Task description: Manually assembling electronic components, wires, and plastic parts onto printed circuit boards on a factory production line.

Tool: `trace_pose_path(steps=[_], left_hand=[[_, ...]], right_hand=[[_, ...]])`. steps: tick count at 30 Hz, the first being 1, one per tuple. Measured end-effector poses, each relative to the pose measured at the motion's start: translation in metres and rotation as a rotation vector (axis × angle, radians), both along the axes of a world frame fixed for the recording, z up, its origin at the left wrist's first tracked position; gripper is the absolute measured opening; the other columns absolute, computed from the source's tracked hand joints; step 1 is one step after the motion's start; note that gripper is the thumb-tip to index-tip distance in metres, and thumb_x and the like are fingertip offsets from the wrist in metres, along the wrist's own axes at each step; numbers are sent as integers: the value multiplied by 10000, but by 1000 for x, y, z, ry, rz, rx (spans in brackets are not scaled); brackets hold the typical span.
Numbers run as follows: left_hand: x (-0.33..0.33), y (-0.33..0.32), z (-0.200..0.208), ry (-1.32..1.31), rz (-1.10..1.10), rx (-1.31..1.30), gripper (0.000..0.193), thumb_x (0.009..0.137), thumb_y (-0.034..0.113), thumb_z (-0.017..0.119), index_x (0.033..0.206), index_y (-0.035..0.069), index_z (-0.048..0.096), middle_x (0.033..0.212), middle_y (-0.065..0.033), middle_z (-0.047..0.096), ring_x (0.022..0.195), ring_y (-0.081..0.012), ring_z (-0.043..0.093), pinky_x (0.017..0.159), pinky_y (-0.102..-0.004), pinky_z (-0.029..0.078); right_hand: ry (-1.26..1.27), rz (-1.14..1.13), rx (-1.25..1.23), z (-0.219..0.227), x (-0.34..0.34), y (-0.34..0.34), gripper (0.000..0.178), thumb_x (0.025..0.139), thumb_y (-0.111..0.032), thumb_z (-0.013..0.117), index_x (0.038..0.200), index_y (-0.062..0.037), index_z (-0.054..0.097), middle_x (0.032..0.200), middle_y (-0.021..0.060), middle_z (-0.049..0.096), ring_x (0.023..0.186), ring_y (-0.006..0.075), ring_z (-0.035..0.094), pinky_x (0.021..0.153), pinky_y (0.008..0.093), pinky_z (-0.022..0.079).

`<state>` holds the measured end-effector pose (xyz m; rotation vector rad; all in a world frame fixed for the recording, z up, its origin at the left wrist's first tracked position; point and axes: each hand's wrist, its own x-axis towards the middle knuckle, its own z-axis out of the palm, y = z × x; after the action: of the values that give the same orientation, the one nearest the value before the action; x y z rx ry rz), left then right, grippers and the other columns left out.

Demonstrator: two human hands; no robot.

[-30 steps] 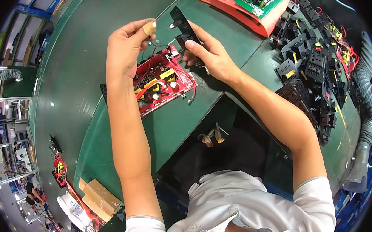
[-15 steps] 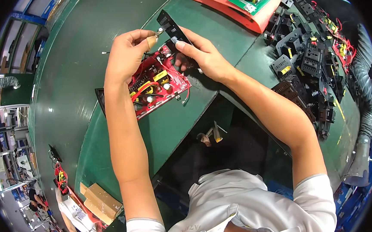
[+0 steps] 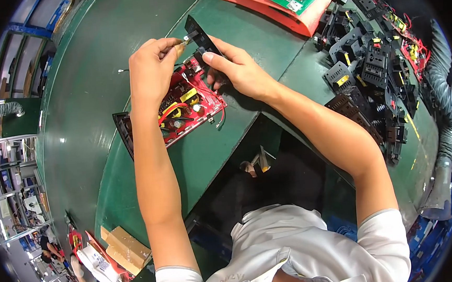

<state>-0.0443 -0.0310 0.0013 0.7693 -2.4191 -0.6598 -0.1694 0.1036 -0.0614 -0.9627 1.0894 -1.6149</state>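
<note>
The red circuit assembly (image 3: pixel 198 97) lies on the green counter (image 3: pixel 97 55). At the assembly's far end, the right hand's grip (image 3: pixel 239 73) is grasping the black slotted panel (image 3: pixel 201 37). Also there, the left hand's grip (image 3: pixel 151 67) is at a small metal terminal (image 3: pixel 186 39); what it grasps, I cannot tell.

Carton (image 3: pixel 126 248) lies left of the circuit board (image 3: pixel 202 98); panels (image 3: pixel 375 65), right.

Left hand (image 3: pixel 152 62): upper left of centre, thumb and forefinger pinched together. Left arm (image 3: pixel 155 161): nearly upright, rising from lower edge. Right hand (image 3: pixel 239 72): upper centre, thumb extended, fingers partly curled, gripping. Right arm (image 3: pixel 335 125): right half, elbow bent, forearm slanting up and leftward.
</note>
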Motion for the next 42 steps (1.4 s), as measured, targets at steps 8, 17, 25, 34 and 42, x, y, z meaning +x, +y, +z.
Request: trace_pose_path(steps=[8,17,25,34,42], left_hand=[[5,0,8,-113,-57,-53,174,869,143,686,976,12,729,817,-152,678,715,-311,653,686,-376,496],[2,-2,1,-117,-101,-246,137,842,127,685,918,24,735,831,-149,688,749,-332,661,703,-397,517],[7,-3,3,-169,-11,6,194,849,153,679,972,17,742,789,-186,697,676,-276,678,674,-359,513],[10,1,11,-163,15,-68,201,864,197,684,977,41,744,840,-188,700,780,-353,682,742,-412,527],[5,-2,-6,-46,-25,-159,181,892,140,642,999,21,726,770,-147,698,667,-202,663,670,-321,509]], right_hand=[[46,-2,41,4,1,2,529,1025,-291,528,1497,-89,399,974,1,566,787,82,569,714,249,503],[-26,72,98,7,-2,3,486,1015,-291,553,1451,-93,469,935,-16,564,760,66,555,704,237,492],[-15,106,120,8,-3,5,467,1016,-297,548,1427,-85,485,931,-8,584,766,71,579,707,240,510],[-46,48,80,7,0,3,446,1012,-313,549,1374,-57,497,869,23,601,781,86,607,713,247,514],[-13,20,91,10,2,4,338,1005,-303,554,1226,-47,564,824,25,591,745,93,592,681,252,499]])
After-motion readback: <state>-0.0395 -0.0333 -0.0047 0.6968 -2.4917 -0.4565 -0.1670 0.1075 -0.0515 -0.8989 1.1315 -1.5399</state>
